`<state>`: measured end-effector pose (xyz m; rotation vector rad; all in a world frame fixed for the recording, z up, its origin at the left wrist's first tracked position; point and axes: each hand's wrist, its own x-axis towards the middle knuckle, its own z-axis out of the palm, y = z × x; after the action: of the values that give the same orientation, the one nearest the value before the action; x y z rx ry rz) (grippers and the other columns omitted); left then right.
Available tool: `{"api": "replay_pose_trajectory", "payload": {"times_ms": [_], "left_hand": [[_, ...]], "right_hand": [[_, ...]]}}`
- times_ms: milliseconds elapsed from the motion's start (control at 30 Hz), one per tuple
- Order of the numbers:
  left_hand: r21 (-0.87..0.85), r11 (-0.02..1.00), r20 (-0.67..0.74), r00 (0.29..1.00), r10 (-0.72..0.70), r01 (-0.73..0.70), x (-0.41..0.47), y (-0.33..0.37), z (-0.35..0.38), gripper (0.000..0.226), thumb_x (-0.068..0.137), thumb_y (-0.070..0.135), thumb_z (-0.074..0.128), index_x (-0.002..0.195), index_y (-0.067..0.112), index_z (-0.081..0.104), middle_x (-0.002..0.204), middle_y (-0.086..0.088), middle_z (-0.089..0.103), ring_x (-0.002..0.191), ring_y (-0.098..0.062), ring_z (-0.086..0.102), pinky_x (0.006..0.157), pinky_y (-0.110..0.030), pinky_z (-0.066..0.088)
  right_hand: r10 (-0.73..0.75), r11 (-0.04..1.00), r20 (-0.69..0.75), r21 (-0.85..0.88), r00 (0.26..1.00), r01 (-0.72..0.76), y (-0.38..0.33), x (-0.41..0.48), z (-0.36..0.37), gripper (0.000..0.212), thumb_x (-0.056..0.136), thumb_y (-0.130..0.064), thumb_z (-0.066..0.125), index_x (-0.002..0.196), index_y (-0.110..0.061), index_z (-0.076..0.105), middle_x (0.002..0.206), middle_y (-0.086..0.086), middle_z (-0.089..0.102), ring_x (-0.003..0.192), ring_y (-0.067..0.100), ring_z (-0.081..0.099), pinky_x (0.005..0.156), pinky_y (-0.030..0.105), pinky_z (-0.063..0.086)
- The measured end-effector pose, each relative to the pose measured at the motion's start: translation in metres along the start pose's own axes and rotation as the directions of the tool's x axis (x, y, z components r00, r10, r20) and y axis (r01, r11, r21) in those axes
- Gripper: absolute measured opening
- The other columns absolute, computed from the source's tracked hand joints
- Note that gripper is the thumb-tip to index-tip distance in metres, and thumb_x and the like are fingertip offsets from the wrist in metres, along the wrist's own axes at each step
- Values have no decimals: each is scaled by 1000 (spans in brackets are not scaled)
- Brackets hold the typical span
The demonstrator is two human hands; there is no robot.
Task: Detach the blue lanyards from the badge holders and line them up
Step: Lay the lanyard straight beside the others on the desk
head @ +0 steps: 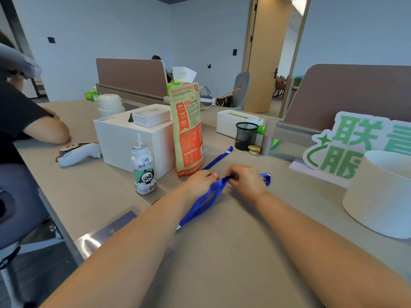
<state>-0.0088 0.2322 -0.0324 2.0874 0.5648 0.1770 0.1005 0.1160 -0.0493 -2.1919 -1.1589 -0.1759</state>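
The beige surface [244, 252] carries a white box [124, 141], drink bottle [143, 170], snack bag [189, 134], mesh cup [245, 135], controller [80, 153] and blue lanyards [193, 215].

Bright, even, soft light; faint shadows under the hands on the desk [233, 252]. Glare streaks the glossy badge holder [93, 241]. Wide-angle distortion bends the edges; slight overall softness.

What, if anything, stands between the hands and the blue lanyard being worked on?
Nothing visible does. The left hand and right hand both already hold the blue lanyard. The orange snack bag stands just behind them, not between.
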Motion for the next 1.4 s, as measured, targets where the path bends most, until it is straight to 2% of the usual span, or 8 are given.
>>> {"api": "replay_pose_trajectory", "payload": {"times_ms": [133,267,433,600,933,1100,1200,1400], "left_hand": [[-279,957,106,993,-57,85,9,-3,10,24,97,32,42,105,13,55,91,-9,72,85,-20,69,93,-39,49],[-313,949,134,991,-6,48,10,-9,14,26,94,32,50,108,11,56,96,-2,66,69,-10,67,63,-24,48],[-318,948,149,986,69,-19,11,-15,10,11,93,27,53,88,19,58,90,4,69,66,-5,61,65,-23,46],[-332,943,160,985,61,-4,8,-14,9,11,94,27,51,87,19,55,89,4,71,67,-4,61,65,-22,45],[-419,908,203,975,89,4,6,-16,11,6,89,18,59,85,14,60,87,-4,75,82,-15,71,79,-28,52],[-413,911,237,967,95,12,7,-15,9,7,85,9,63,88,14,59,85,-3,75,74,-10,70,74,-23,49],[-414,910,233,968,90,15,9,-18,10,13,84,3,63,91,13,59,85,-5,75,76,-12,71,79,-24,50],[-460,888,193,978,80,18,10,-18,11,17,86,-2,59,91,14,62,84,-4,74,81,-12,71,80,-23,52]], "right_hand": [[-5,1000,24,-11,1000,6,8,5,-6,17,80,0,59,92,-9,68,94,6,68,79,11,51,73,24,42],[-42,999,116,-19,992,45,12,9,-11,21,77,0,58,92,-9,69,89,4,63,76,13,50,66,16,40],[30,998,189,50,981,-40,13,10,-15,16,76,-3,57,81,-18,61,74,-4,53,59,5,45,54,10,34],[102,972,252,180,962,-150,10,15,-17,17,85,-3,45,74,-8,57,77,8,54,71,16,45,67,29,36],[199,972,273,67,941,-225,17,16,-19,25,86,-12,45,78,6,60,90,22,59,80,23,50,82,43,44],[160,982,283,52,946,-181,18,16,-20,18,85,-10,48,70,-7,56,87,8,55,81,19,50,79,35,44],[146,988,280,14,949,-156,21,13,-19,10,84,-10,53,75,-15,55,87,-1,55,77,13,49,59,7,37],[-78,994,109,-62,991,85,26,6,-17,42,67,-22,46,103,-24,69,106,-6,57,98,14,44,86,27,39]]}}
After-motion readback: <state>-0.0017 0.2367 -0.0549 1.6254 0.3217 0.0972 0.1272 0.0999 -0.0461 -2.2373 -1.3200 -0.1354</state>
